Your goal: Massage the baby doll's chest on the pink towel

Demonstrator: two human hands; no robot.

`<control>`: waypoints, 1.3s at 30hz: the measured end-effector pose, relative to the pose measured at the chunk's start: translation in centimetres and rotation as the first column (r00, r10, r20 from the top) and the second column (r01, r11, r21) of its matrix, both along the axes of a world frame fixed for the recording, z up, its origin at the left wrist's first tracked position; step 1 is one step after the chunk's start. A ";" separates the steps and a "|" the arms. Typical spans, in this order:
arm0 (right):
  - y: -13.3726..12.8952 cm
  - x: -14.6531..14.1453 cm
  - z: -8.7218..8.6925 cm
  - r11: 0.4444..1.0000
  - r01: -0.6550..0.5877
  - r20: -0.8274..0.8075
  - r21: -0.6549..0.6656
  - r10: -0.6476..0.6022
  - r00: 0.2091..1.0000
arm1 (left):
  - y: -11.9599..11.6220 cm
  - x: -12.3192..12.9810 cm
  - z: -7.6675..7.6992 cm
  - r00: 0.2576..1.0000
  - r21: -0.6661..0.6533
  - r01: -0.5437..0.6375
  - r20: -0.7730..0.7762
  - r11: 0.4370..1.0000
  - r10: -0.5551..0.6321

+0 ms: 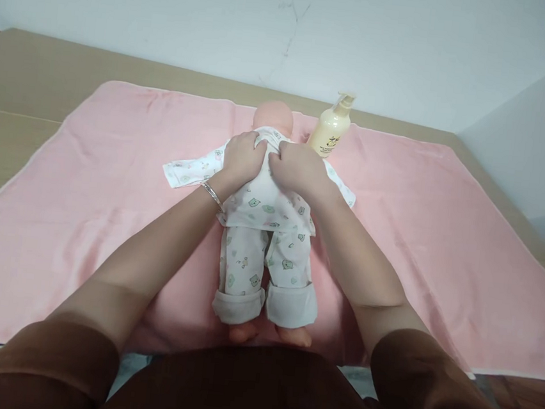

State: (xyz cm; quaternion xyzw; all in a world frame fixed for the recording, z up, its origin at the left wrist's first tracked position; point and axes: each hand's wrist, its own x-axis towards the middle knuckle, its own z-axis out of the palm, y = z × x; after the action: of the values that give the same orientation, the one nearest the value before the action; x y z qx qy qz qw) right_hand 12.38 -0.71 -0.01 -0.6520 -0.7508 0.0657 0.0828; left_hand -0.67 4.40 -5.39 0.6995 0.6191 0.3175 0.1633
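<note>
A baby doll (273, 117) lies stretched out in front of me, its head away from me and its bare feet towards me. It wears a white printed shirt (267, 210) and matching trousers (244, 259) with turned-up cuffs. My left hand (244, 158) is closed on the shirt at the doll's left-side shoulder as I see it. On the other shoulder, my right hand (301, 169) grips the shirt too, thumb towards the collar. Both hands' fingertips are partly hidden. The sleeves spread out to either side, the right one mostly behind my arm.
Under the doll, a pink blanket (121, 216) covers much of the wooden table (29, 78). A pale yellow pump bottle (330, 130) stands on it just beyond my right hand. A white wall (198, 24) rises behind the table.
</note>
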 end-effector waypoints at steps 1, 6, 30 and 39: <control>0.3 0.4 0.1 1.000 -0.017 -0.011 -0.017 0.016 1.000 | -0.3 0.1 0.4 1.000 -0.015 0.007 -0.027 1.000 -0.008; 3.0 2.2 -1.2 1.000 -0.020 -0.122 -0.024 0.017 0.992 | -3.6 1.8 2.6 0.975 -0.044 0.025 -0.219 0.999 -0.034; 3.2 2.4 -1.5 0.998 -0.067 -0.102 0.008 0.068 0.993 | -5.7 2.3 4.9 0.868 -0.149 0.015 -0.489 0.989 -0.087; 0.5 1.4 1.9 0.993 -0.044 -0.059 -0.105 0.038 0.998 | -2.0 -0.1 3.8 0.950 -0.196 0.003 -0.307 0.981 -0.065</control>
State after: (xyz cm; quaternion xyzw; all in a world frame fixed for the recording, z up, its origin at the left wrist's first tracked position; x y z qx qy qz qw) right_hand 13.83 -0.23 1.85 -0.6376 -0.7570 0.1259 0.0679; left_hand -0.77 2.37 -1.63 0.7323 0.6527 0.1386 0.1361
